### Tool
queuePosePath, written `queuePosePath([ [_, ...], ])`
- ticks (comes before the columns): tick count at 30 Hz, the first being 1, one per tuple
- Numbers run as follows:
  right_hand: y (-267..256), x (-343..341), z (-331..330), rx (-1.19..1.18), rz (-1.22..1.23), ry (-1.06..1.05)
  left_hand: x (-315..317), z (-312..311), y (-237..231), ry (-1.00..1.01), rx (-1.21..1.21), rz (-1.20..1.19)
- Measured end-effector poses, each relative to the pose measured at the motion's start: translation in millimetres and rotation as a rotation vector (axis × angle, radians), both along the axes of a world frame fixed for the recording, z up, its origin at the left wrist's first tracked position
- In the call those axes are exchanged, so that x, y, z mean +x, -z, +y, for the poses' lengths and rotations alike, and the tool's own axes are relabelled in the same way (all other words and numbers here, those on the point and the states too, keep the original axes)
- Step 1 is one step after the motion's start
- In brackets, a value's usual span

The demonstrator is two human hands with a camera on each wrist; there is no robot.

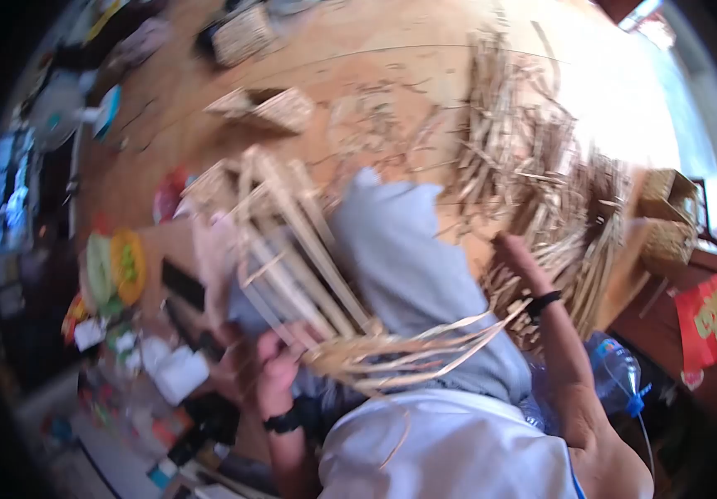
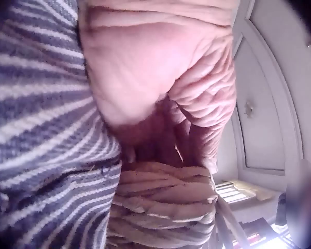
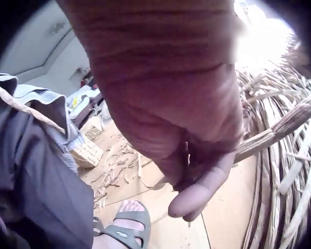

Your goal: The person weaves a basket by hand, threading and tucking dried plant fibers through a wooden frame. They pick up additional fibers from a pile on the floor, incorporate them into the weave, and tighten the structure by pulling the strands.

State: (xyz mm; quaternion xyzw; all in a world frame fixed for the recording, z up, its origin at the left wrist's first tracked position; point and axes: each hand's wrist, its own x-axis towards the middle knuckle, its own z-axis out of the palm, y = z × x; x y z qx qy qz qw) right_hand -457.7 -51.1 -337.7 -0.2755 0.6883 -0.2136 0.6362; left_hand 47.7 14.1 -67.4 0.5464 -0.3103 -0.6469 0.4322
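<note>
On the person's lap lies a woven piece of pale dried stalks, with long strands sticking out forward and to the right. The left hand grips its left end; in the left wrist view the fingers go down behind the thick plaited edge and are partly hidden. The right hand reaches out to a heap of loose dried stalks on the floor. Seen from the right wrist, that hand has curled fingers and pinches a brown stalk that runs off to the right.
Finished-looking woven boxes stand on the floor ahead, and more woven baskets are at the right. A large plastic bottle is beside the right elbow. Left of the lap is a cluttered surface with a yellow dish. Stalk scraps litter the floor near a sandalled foot.
</note>
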Motion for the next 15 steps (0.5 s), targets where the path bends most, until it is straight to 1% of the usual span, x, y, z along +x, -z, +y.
queuePosePath([
  [1, -28.3, 2.7, -11.5, 0.037, 0.091, -0.118, -3.9, -1.2, -3.0, 0.016, -0.006, 0.033],
  [3, -21.7, -13.8, -22.4, -0.45, 0.151, -0.296, -3.5, -3.5, -1.8, 0.082, -0.035, 0.011],
  [4, -62.7, -12.8, -33.6, -0.38, 0.187, -0.355, -2.1, 0.8, 7.5, 0.083, -0.097, 0.059],
  [5, -75.4, -18.5, -43.5, -0.406, 0.214, -0.363, -2.6, -0.5, 15.8, 0.092, -0.172, 0.108],
  [7, -157.6, 0.7, -62.8, -0.395, 0.114, -0.228, -7.8, 0.5, 9.7, 0.067, -0.166, 0.139],
  [8, -181.7, 3.5, -72.9, -0.491, 0.091, -0.179, -8.7, 2.6, 9.0, 0.045, -0.154, 0.153],
  [10, -245.3, 29.2, -76.0, -0.544, -0.061, 0.211, -11.5, 3.2, 4.4, 0.031, -0.177, 0.171],
  [11, -265.8, 30.6, -77.4, -0.598, -0.378, 0.301, -12.0, 5.4, 3.7, -0.006, -0.18, 0.18],
  [13, -308.9, 53.3, -68.7, -0.795, -0.862, 0.213, -12.0, 7.2, 2.2, -0.076, -0.192, 0.199],
  [14, -339.1, 73.3, -55.7, -0.708, -0.858, 0.399, -12.3, 7.6, -5.1, -0.107, -0.163, -0.064],
  [15, -358.7, 94.0, -45.4, -0.618, -0.874, 0.571, -12.6, 9.7, -8.9, -0.168, -0.156, -0.172],
])
